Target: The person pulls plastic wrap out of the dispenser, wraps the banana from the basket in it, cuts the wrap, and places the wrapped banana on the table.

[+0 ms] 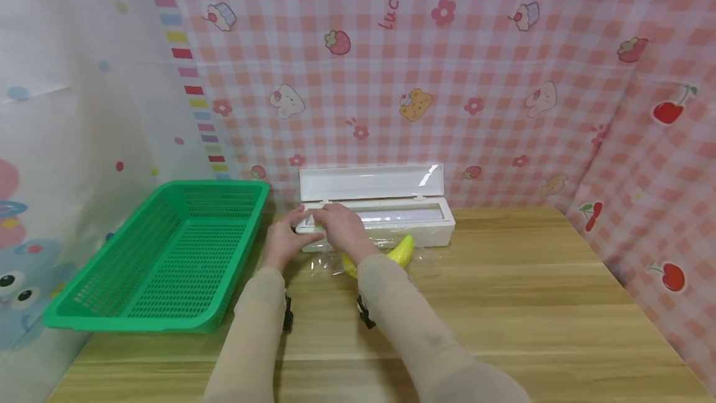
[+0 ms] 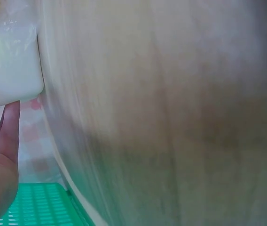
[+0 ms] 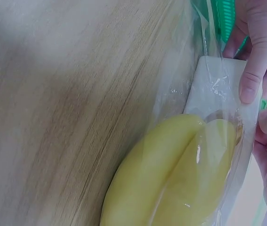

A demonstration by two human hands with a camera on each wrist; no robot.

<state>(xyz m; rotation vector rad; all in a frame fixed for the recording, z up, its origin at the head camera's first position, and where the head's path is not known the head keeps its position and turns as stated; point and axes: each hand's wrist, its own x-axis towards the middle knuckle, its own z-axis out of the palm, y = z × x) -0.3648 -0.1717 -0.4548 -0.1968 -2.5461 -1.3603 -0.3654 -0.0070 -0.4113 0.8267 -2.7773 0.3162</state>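
A white cling film dispenser [image 1: 411, 237] stands at the back of the table, its lid [image 1: 371, 183] raised. Clear film [image 3: 171, 94] hangs from its front over yellow bananas [image 1: 401, 252], which lie against the box. My left hand [image 1: 284, 240] grips the dispenser's left end, thumb on the front and fingers behind. At that same end, my right hand [image 1: 347, 230] pinches a small green slider [image 3: 264, 104] on the top edge; the fingertips hide most of it. In the left wrist view, part of my left hand [image 2: 4, 155] shows beside the white box end [image 2: 18, 70].
A green plastic basket [image 1: 215, 313] stands on the left of the wooden table [image 1: 531, 303], close to my left forearm. Behind the dispenser hangs a pink checked cloth [image 1: 358, 92], which also covers the right side.
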